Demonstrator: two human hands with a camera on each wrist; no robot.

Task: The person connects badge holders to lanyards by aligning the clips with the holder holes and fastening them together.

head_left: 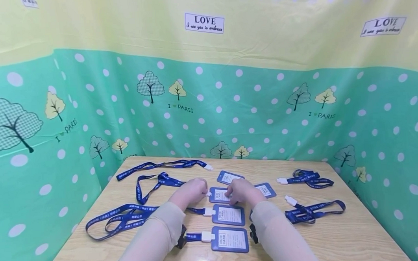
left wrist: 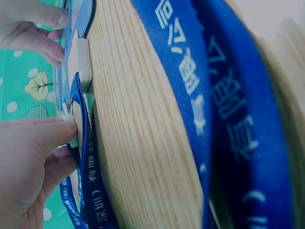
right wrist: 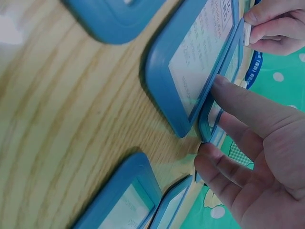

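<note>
My left hand [head_left: 194, 191] pinches the white clip [left wrist: 71, 126] of a blue lanyard between thumb and fingers. The clip is at the slotted end of a blue ID card holder [head_left: 218, 194] lying flat; whether it is hooked in, I cannot tell. My right hand [head_left: 243, 191] grips that holder's opposite edge, thumb on top, as the right wrist view shows. Nearer to me lie two more card holders, a middle one [head_left: 231, 215] and a front one [head_left: 232, 239], with white lanyard clips [head_left: 206, 236] at their left ends.
Another holder [head_left: 229, 176] lies behind, and one [head_left: 265, 190] right of my right hand. Blue lanyards lie at left [head_left: 128, 217], back left [head_left: 161, 164] and right [head_left: 316, 211] on the wooden table [head_left: 356, 237]. A patterned curtain [head_left: 258, 116] surrounds the table's back and sides.
</note>
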